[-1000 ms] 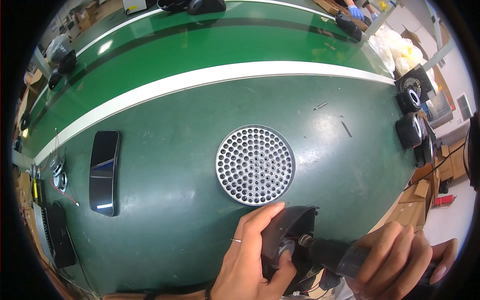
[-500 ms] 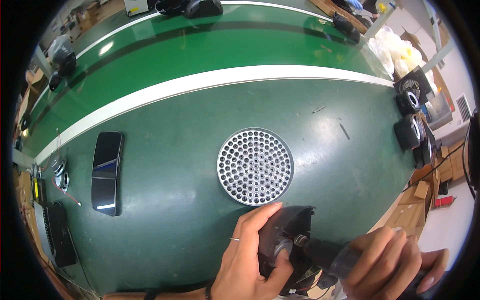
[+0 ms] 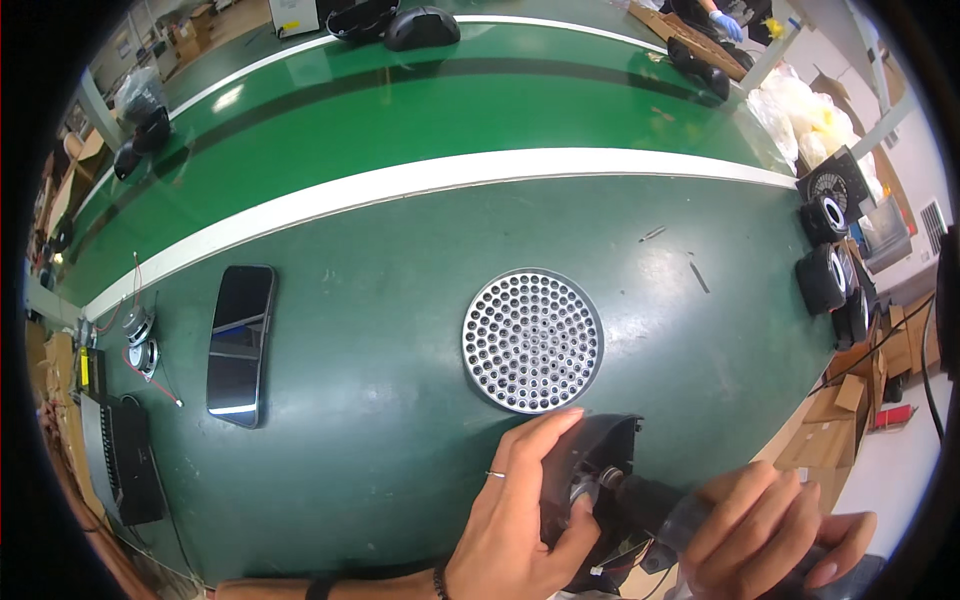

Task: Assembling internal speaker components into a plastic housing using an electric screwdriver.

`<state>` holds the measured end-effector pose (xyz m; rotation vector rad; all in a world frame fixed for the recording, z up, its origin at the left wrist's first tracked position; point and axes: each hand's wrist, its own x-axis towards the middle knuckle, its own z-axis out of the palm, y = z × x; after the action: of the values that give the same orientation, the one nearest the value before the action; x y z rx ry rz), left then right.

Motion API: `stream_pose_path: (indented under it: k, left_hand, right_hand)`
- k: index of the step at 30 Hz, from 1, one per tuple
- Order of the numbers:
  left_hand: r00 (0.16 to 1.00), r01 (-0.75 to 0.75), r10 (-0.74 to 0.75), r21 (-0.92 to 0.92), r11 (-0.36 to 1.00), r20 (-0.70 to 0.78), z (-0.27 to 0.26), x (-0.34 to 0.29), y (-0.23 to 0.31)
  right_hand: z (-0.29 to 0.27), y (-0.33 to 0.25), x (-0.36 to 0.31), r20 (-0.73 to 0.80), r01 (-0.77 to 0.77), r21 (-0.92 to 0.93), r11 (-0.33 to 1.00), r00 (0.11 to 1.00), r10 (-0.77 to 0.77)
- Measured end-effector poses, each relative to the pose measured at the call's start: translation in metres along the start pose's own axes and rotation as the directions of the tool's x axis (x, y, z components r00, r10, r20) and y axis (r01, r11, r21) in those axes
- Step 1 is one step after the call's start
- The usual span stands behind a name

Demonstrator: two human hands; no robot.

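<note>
Low in the view, my left hand (image 3: pixel 510 525) grips a curved black plastic housing (image 3: pixel 612 438), its thumb pressed on a small round grey part (image 3: pixel 584 490) inside. In my right hand (image 3: pixel 760 530) is a dark power screwdriver (image 3: pixel 648 508), fingers wrapped round its body. The driver's metal nose points left into the housing, beside my thumb; its very tip and any screw are hidden. Wires (image 3: pixel 625 565) with a small white connector hang below the housing. Just beyond my left fingertips sits a round metal tray (image 3: pixel 533 340) with many small holes.
A phone (image 3: pixel 240 345) lies on the green table, with small wired speakers (image 3: pixel 143 350) and a black box (image 3: pixel 120 460) farther left. Two metal bits (image 3: pixel 699 272) rest at right, near black speaker units (image 3: pixel 822 278). Beyond the white ledge (image 3: pixel 480 172) runs a green belt (image 3: pixel 420 110).
The whole view has shifted slightly, so table items appear a little farther right. Both hands keep their grips, and the screwdriver's nose stays inside the housing.
</note>
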<state>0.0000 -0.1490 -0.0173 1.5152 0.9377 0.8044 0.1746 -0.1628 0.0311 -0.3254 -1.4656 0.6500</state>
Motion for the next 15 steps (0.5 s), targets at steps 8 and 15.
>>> stream_pose_path:
  k: [8,15]
  left_hand:
    - [0.991,-0.131,0.132,0.031,0.991,-0.034,-0.013,-0.010,0.009]
    - [0.994,-0.089,0.090,0.022,0.996,-0.060,-0.042,-0.034,-0.007]
  right_hand:
    - [0.013,0.001,0.009,-0.186,0.205,0.020,0.979,0.962,-0.197]
    - [-0.002,0.003,0.052,-0.278,0.088,-0.059,0.994,0.955,-0.101]
